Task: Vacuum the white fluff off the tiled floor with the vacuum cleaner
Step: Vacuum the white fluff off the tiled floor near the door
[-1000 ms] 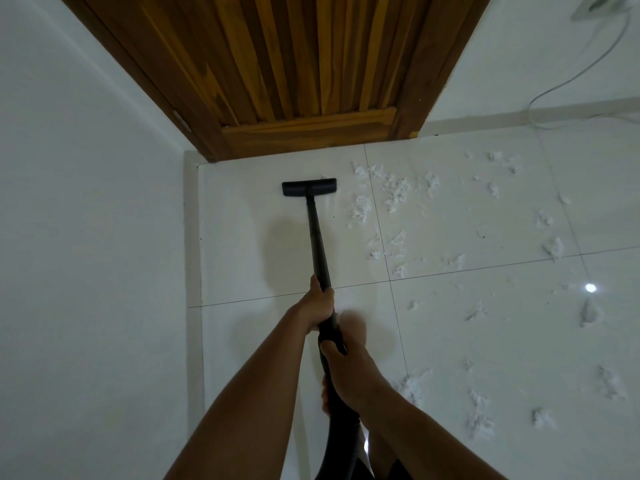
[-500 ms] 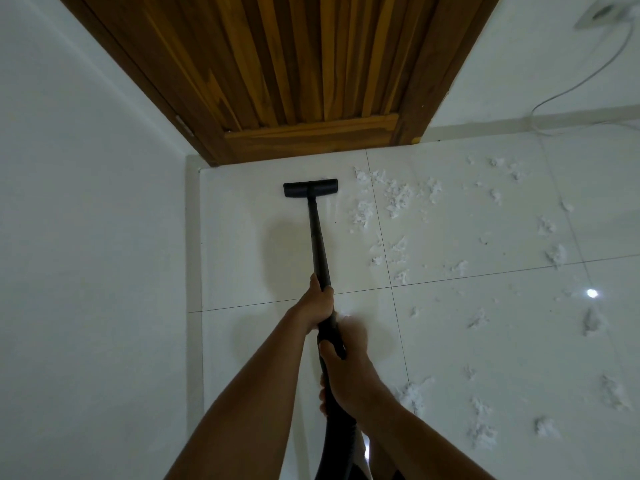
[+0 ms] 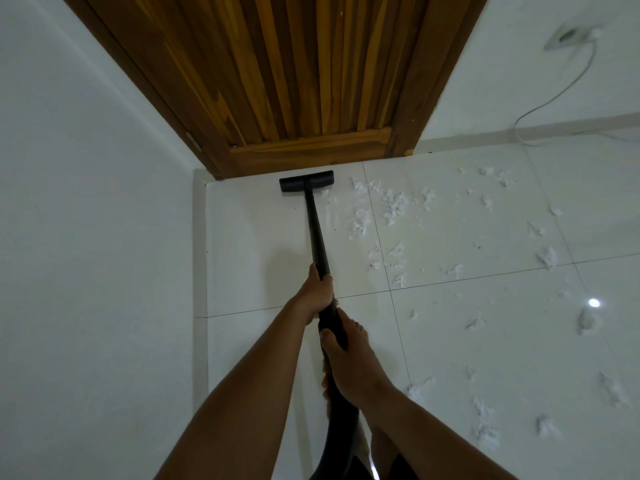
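Observation:
A black vacuum wand (image 3: 316,233) runs from my hands to a flat black floor head (image 3: 306,181), which lies on the white tiled floor (image 3: 256,244) just in front of the wooden door. My left hand (image 3: 317,292) grips the wand higher up. Below it, my right hand (image 3: 349,362) grips the wand where it meets the black hose (image 3: 341,434). White fluff (image 3: 393,206) lies scattered to the right of the floor head, and more fluff clumps (image 3: 485,424) sit at the lower right.
A brown wooden door (image 3: 294,71) closes the corner ahead, with a white wall (image 3: 86,237) close on the left. A wall socket (image 3: 568,34) with a thin white cable (image 3: 550,95) is at the upper right. A bright light reflection (image 3: 594,302) shows on the tiles.
The floor head has slid forward toward the door, ending close to its bottom edge. Both hands keep their grip on the wand.

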A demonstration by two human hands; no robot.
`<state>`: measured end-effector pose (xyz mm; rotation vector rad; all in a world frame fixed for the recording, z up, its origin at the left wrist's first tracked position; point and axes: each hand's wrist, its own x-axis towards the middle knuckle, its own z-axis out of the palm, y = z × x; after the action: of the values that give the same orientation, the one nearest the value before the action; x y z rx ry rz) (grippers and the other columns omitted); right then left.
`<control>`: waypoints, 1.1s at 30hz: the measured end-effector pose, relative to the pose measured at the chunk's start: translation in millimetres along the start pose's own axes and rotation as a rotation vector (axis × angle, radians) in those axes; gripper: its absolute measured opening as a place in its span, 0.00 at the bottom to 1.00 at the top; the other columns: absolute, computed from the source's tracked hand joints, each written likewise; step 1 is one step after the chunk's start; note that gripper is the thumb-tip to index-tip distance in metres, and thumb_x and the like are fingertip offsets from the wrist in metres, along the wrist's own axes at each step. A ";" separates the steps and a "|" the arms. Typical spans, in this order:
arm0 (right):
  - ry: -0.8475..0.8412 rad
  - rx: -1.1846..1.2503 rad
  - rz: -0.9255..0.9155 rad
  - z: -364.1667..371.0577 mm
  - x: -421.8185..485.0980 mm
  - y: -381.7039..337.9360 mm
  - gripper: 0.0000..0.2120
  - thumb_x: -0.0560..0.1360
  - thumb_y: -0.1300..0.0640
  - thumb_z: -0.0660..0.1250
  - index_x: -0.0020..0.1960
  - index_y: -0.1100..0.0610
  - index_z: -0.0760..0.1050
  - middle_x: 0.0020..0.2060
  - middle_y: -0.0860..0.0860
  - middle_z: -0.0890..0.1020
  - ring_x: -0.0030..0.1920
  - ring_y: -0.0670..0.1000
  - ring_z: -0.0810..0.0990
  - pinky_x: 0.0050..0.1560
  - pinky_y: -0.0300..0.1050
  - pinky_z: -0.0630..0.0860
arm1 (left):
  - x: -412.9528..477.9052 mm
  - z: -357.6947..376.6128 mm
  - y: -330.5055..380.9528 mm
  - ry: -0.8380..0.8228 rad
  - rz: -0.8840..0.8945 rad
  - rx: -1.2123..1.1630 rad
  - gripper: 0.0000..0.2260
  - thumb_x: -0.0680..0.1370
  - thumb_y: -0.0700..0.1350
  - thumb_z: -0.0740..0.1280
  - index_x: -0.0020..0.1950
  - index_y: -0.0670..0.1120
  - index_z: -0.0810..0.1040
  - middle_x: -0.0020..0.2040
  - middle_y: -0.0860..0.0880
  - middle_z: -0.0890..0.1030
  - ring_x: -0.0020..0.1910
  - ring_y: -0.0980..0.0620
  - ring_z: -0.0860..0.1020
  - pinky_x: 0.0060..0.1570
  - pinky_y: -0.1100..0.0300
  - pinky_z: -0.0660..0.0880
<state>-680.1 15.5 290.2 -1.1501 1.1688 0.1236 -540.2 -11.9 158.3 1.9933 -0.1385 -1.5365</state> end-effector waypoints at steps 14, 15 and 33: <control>0.026 -0.018 0.068 -2.8 -22.6 20.5 0.13 0.85 0.56 0.57 0.69 0.51 0.71 0.35 0.55 0.78 0.24 0.43 0.75 0.25 0.32 0.73 | -30.9 23.8 -27.8 -0.047 -0.138 -0.039 0.22 0.83 0.50 0.54 0.77 0.52 0.57 0.68 0.38 0.72 0.61 0.41 0.77 0.59 0.47 0.78; 0.023 -0.019 0.075 -1.7 -20.9 21.1 0.13 0.85 0.56 0.57 0.69 0.51 0.71 0.35 0.55 0.78 0.24 0.43 0.76 0.25 0.32 0.73 | -29.8 23.8 -28.7 -0.044 -0.136 -0.034 0.22 0.83 0.50 0.54 0.77 0.52 0.57 0.69 0.38 0.71 0.63 0.40 0.75 0.61 0.46 0.77; 0.013 0.082 0.123 -2.1 41.3 -15.1 0.10 0.84 0.55 0.57 0.65 0.52 0.72 0.32 0.57 0.77 0.25 0.51 0.77 0.29 0.45 0.79 | 21.2 -1.3 19.4 -0.065 -0.129 -0.053 0.20 0.84 0.47 0.54 0.76 0.50 0.58 0.47 0.43 0.73 0.40 0.51 0.76 0.37 0.58 0.77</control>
<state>-653.7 -12.1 268.5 -1.0084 1.2452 0.1603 -526.8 -36.3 150.7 1.9441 0.0048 -1.6685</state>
